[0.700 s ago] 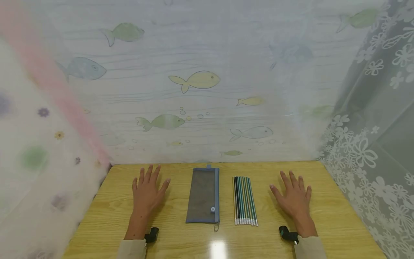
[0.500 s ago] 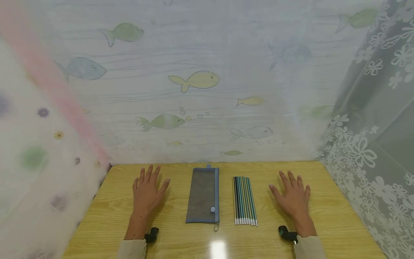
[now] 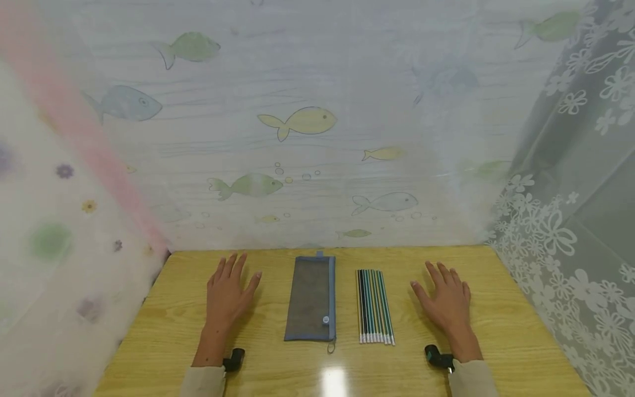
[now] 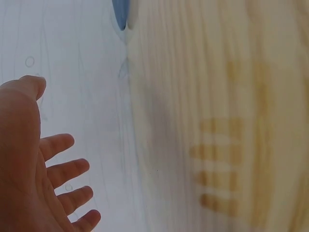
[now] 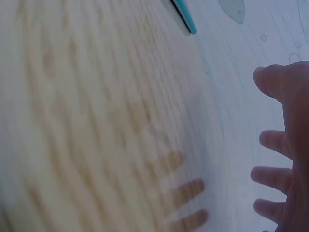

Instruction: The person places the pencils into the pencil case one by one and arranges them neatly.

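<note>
A grey mesh zip pouch point(image 3: 308, 300) with blue edging lies flat near the middle of the table. To its right, several striped pencils point(image 3: 374, 306) lie side by side, white eraser ends towards me. My left hand point(image 3: 225, 298) is left of the pouch, palm down, fingers extended and holding nothing. Right of the pencils is my right hand point(image 3: 446, 303), also bare, its thumb apart from the fingers. The left wrist view shows the fingers of the left hand point(image 4: 24, 159) and a pouch corner point(image 4: 120, 12). In the right wrist view, a teal pencil tip point(image 5: 186, 17) shows at the top.
The wood-grain table point(image 3: 268, 364) meets a fish-printed curtain point(image 3: 307, 165) at its back edge. A flower-printed sheet point(image 3: 64, 264) hangs on the left, and a translucent floral curtain point(image 3: 560, 237) on the right. Each wrist carries a black camera point(image 3: 234, 359).
My right hand has shifted slightly left towards the pencils, and its fingers are closer together. The left hand's fingers have also drawn closer together. Pouch and pencils lie where they were.
</note>
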A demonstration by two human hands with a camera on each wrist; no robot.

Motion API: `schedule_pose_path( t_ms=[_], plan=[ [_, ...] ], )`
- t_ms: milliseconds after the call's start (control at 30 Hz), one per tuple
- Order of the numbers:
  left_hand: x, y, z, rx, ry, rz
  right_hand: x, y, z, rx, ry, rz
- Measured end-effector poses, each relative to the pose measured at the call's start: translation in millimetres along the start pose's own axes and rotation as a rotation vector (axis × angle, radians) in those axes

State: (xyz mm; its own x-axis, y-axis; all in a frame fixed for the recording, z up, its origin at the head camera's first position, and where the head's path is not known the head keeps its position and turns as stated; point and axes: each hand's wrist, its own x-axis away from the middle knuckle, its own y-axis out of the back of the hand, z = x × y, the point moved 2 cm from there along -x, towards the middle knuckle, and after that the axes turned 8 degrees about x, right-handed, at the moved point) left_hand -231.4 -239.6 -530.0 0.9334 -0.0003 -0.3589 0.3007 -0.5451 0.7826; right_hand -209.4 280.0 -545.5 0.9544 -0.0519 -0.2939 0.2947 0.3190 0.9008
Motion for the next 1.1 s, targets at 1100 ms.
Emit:
schedule_pose_path(
  t_ms=[1100],
  plan=[
    [0.7,-9.8,-18.0,0.153,-0.029,-0.038,-2,0,24,-0.09,0.029,-0.049]
  ],
)
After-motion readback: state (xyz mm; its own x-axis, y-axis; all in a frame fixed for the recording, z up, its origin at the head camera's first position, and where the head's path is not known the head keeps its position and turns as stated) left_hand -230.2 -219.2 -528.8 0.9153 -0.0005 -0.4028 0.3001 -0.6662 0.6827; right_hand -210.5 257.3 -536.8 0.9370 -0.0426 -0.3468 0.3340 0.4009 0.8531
